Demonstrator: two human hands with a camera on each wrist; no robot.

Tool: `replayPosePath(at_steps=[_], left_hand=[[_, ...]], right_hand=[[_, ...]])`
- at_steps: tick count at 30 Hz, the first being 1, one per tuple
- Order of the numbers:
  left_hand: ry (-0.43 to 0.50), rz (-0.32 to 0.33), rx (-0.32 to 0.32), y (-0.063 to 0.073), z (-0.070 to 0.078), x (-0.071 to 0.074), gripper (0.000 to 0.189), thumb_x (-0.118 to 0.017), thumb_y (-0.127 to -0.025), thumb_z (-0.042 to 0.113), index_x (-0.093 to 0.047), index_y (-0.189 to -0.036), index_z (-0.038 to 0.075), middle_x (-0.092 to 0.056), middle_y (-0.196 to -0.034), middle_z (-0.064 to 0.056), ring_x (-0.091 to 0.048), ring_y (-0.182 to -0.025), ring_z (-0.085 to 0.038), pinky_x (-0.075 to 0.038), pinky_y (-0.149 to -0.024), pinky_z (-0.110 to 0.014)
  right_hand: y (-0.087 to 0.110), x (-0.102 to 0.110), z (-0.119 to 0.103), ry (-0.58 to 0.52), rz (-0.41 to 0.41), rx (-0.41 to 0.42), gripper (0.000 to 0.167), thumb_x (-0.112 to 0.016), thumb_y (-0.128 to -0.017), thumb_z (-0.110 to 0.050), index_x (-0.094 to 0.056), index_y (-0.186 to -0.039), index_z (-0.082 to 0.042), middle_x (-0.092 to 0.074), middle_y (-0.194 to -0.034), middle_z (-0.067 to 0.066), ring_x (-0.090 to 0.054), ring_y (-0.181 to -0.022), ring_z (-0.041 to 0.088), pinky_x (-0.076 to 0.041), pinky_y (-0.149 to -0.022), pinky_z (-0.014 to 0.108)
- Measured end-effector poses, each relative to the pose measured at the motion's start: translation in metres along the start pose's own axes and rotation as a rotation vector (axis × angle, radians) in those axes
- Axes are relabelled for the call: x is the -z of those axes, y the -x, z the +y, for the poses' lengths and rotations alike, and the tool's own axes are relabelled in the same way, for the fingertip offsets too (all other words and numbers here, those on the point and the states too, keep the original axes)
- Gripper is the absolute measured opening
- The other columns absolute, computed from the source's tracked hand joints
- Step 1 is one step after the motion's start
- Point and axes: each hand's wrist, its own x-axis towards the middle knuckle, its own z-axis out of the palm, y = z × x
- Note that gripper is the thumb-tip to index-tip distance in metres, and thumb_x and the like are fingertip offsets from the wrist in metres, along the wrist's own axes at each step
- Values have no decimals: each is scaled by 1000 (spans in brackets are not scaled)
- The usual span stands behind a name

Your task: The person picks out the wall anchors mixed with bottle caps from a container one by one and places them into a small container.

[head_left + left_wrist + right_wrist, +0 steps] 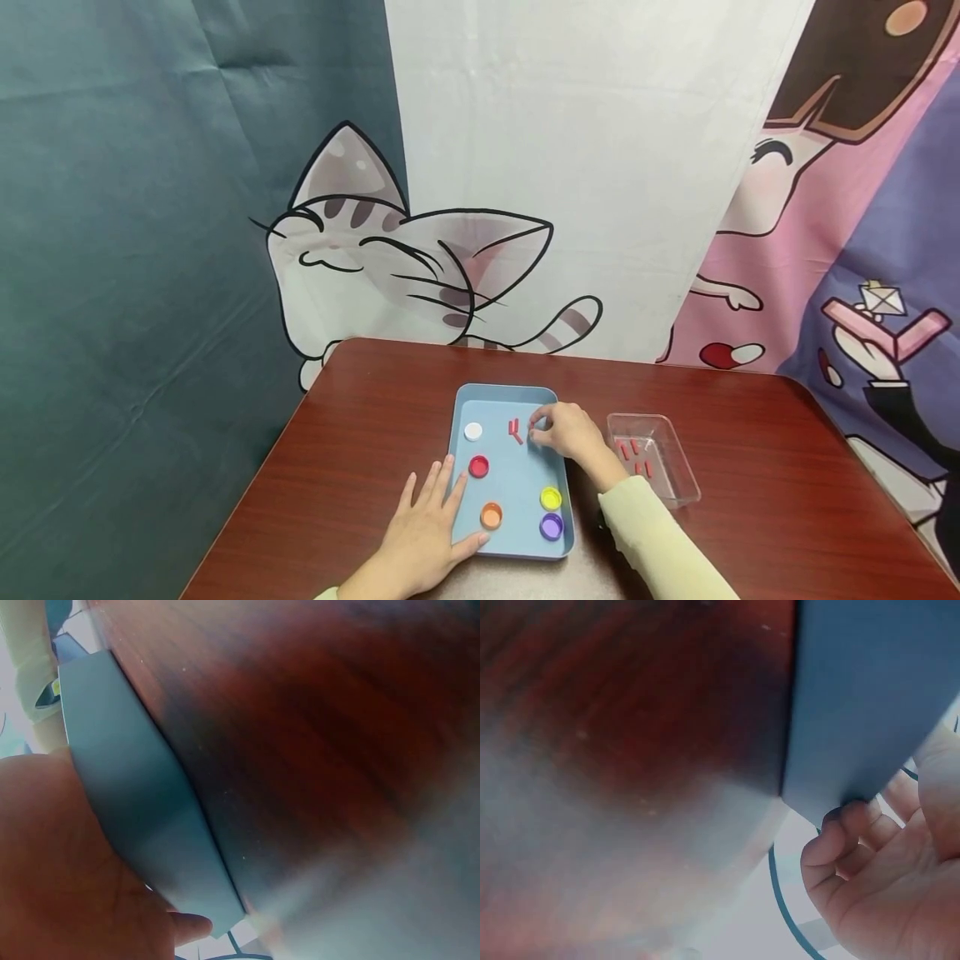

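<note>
In front of me, the shiny reddish-brown, wood-grained counter (337, 450) carried a blue tray (517, 492) and, near its right side, a clear plastic box (672, 471).

Reddish-brown table (360, 433) with rounded far corners, cloth backdrop (585, 108) behind it, teal at left, white in the middle, pink and purple at right, smiling cartoon cat (360, 271) printed low

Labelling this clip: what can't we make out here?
Head view: what, if anything, the right hand holds; its fingers cover the spot.
Head view: left sleeve, mostly cut off by the bottom edge.
Wrist views: cups inside the tray, hidden by its side.
Left wrist view: the table's grain, blurred.
</note>
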Motion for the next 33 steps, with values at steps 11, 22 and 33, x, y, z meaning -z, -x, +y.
replayPosePath(at_steps=[11,22,33], left_hand=[[-2,2,2,2,0,1,90,-43,-94,74,-40,-156,9,-22,-167,-18,-24,-152,-39,-16,-118,-66],[10,12,-2,3,0,1,90,-43,-94,74,-41,-155,8,-22,-166,-19,-24,-152,-39,-17,-117,-67],[31,15,-8,2,0,0,89,-45,-94,72,-42,-155,7,-22,-166,-19,-23,-152,-40,-15,-117,-68]], right_hand=[[9,20,2,-115,69,51,16,-81,-83,-18,-79,-98,-14,-54,-65,-4,-48,-59,11,-39,-53,25],[29,38,17,-192,110,50,20,-80,-84,-19,-78,-104,-16,-55,-68,-7,-52,-67,11,-42,-58,24],[57,59,32,-269,112,56,23,-79,-85,-15,-77,-108,-14,-58,-72,-5,-55,-69,13,-45,-57,24]])
